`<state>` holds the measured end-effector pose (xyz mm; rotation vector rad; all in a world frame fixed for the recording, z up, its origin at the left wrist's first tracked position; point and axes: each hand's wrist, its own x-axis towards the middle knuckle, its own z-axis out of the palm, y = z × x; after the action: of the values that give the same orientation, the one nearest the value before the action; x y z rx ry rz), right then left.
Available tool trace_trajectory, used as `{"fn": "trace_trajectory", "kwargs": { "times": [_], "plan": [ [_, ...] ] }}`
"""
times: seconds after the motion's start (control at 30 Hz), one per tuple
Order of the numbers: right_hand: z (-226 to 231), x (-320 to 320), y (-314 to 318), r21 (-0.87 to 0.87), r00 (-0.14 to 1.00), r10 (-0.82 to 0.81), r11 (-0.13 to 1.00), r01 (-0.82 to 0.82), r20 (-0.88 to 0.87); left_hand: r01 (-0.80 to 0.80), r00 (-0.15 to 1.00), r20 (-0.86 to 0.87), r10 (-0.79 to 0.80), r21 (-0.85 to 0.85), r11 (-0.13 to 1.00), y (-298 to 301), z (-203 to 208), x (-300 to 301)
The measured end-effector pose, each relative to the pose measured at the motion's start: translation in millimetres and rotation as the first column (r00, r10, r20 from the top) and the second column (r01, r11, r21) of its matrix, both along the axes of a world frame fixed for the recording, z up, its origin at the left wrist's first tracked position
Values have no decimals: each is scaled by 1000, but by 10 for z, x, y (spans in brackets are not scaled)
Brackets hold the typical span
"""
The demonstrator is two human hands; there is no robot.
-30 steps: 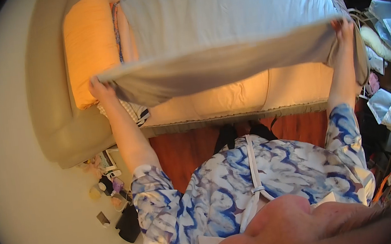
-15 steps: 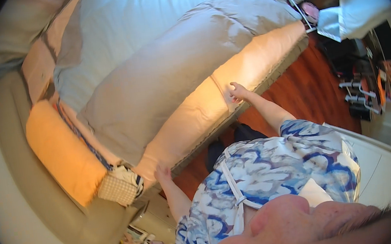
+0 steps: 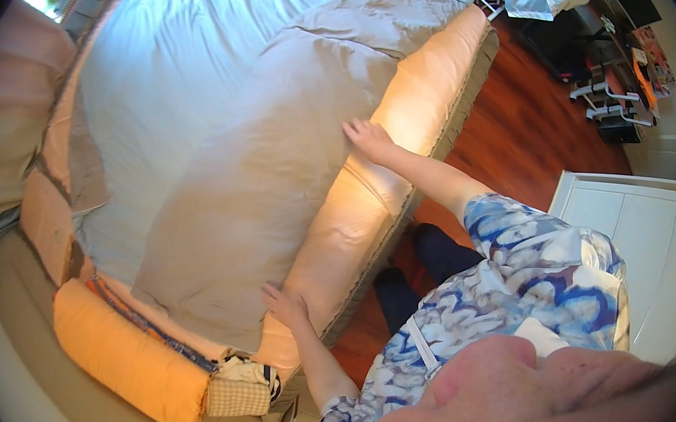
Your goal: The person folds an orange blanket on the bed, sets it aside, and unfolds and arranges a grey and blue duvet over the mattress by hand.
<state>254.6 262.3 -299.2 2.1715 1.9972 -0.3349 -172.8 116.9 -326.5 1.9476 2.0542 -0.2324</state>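
Note:
A grey-beige quilt [image 3: 227,199] lies over the bed, its near edge running along a peach padded bed cover [image 3: 416,92] at the side of the mattress. My left hand [image 3: 285,305] rests with its fingers spread at the quilt's edge, towards the head of the bed. Farther along, my right hand [image 3: 368,140] lies on the same edge, fingers stretched out over the grey fabric. Neither hand shows cloth gripped in it. Beyond the quilt spreads a pale blue sheet [image 3: 169,71] with soft wrinkles.
An orange pillow [image 3: 132,354] leans by the beige headboard [image 3: 21,309], beside a checked cloth bundle [image 3: 238,392]. Reddish wooden floor [image 3: 503,115] runs along the bed. A white cabinet [image 3: 644,232] stands at the right, a desk chair [image 3: 607,98] farther off.
Both hands have moved from the peach cover's near side onto the quilt's edge, the right one farther forward and left. The view has shifted, showing more of the white cabinet.

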Motion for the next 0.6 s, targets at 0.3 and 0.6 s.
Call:
{"fn": "trace_trajectory", "kwargs": {
  "times": [0.3, 0.6],
  "plan": [
    [-1147, 2, 887, 214, 957, 237, 939, -270, 166, -208, 953, 173, 249, -224, 952, 973, -1116, -586],
    [-1177, 89, -421, -348, 975, 136, 918, -190, -174, 108, 994, 78, -81, -460, 881, -654, -906, -1314]
  ]
}}
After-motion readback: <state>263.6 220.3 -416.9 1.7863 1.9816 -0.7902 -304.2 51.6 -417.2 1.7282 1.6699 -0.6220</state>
